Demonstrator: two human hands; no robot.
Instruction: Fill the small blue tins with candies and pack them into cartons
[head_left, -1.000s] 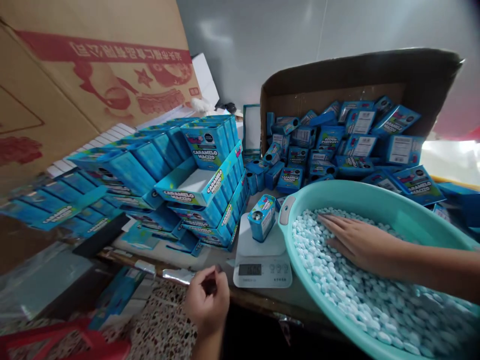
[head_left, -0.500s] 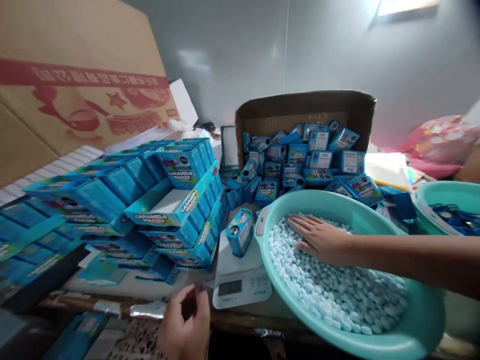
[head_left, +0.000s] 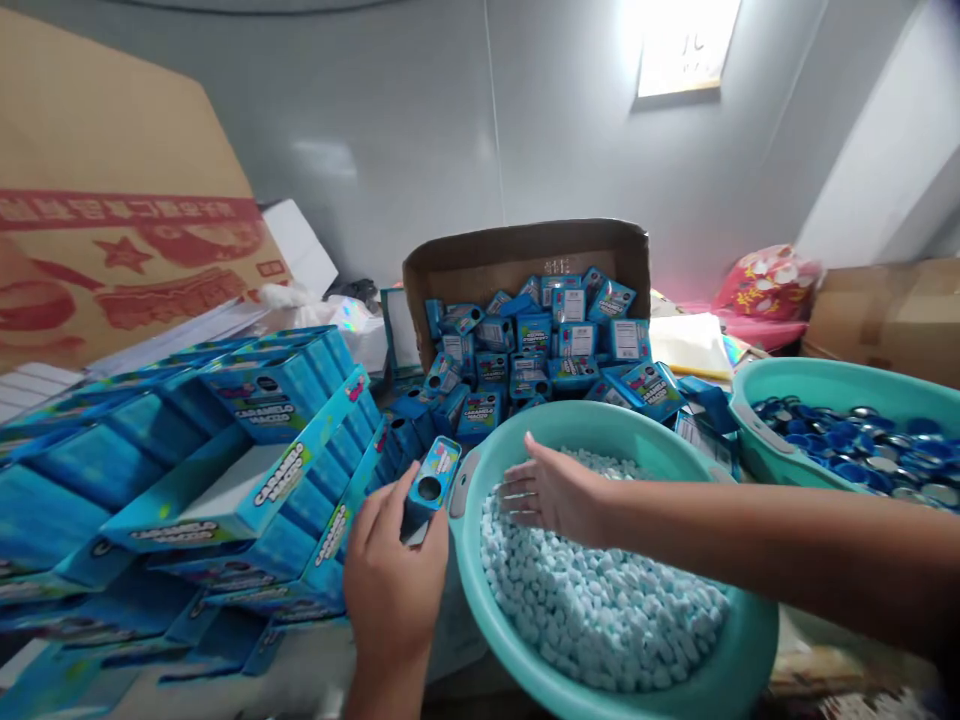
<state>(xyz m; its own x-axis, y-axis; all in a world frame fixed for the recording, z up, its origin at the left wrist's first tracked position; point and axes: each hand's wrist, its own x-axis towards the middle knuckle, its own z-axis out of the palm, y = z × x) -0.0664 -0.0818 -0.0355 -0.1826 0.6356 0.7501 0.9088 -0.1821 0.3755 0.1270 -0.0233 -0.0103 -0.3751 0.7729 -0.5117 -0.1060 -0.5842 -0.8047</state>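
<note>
My left hand (head_left: 397, 555) has its fingers and thumb around a small blue candy box (head_left: 439, 470) with a round hole in its top. The box is upright or slightly tilted, just left of the turquoise basin (head_left: 739, 670). Beneath this hand, the white scale (head_left: 457, 625) is mostly hidden. My right hand (head_left: 559, 490) is over the basin, fingers stretched out and palm turned sideways, thumb up. Pale blue candies (head_left: 600, 610) fill much of the basin below it. Whether its lower edge touches the candies, I cannot tell.
Stacked blue display trays (head_left: 240, 490) with boxes stand at left. Behind the basin, an open brown carton (head_left: 525, 240) spills several small blue boxes. To the right, another turquoise basin (head_left: 772, 450) holds blue and silvery round pieces (head_left: 877, 450). A large cardboard box (head_left: 120, 130) rises at back left.
My left hand has gone from the table's front edge up to the candy box and closed around it. The right hand has turned from palm-down on the candies to sideways. The view has shifted right.
</note>
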